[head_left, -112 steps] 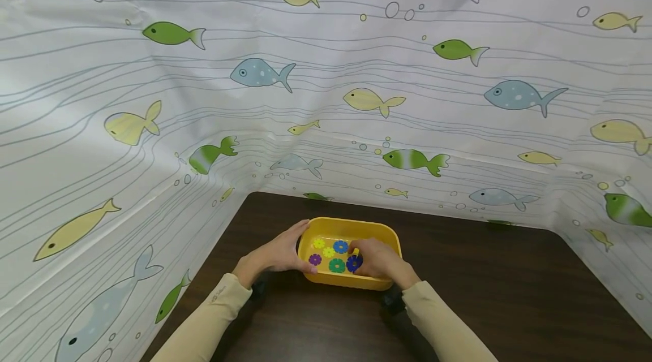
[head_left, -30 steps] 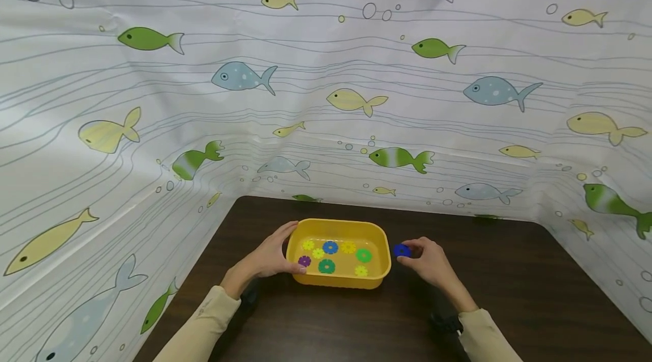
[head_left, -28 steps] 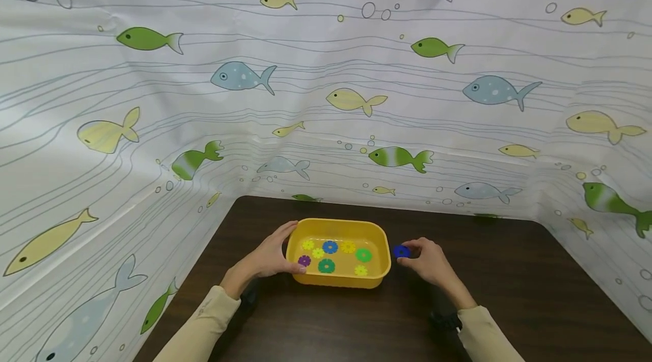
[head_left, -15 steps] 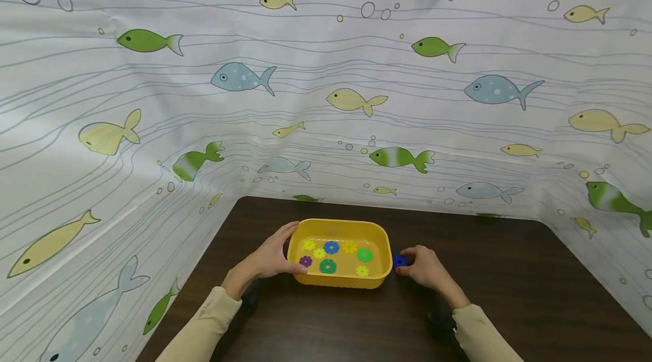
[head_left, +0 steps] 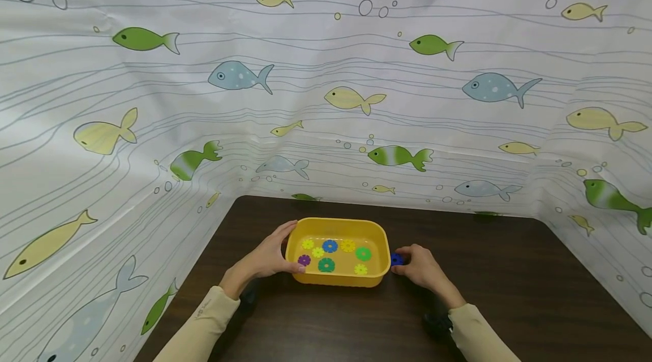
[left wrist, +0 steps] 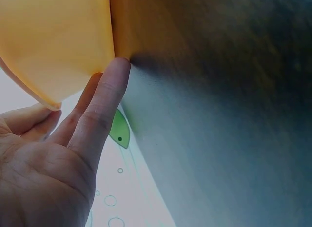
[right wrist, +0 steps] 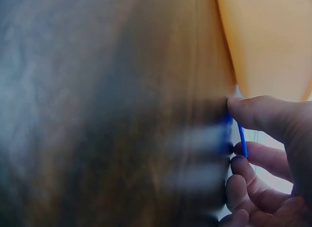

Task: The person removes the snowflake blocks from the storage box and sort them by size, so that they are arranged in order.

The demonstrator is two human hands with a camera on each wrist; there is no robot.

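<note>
Your right hand pinches a dark blue disc with thumb and fingertips, and the disc sits just beyond the right end of the yellow box. The relation to judge by is this one: the disc lies to the left of that hand, between it and the right wall of the box, outside the rim and not over the inside. Being round, the disc has no long axis of its own; the right wrist view shows it edge-on as a thin blue strip, low by the desk, and you cannot tell whether it touches the desk or the box wall. The box has its long side running left to right, with the right hand nearer the disc and your left hand at the opposite end. That left hand grips the box, its thumb over the near left rim and its fingers against the outside of the left end. Inside, a purple disc lies near the left thumb, a teal disc to its right, and a light blue disc on the far side. A bright green disc lies towards the right wall, nearest the pinched one.
</note>
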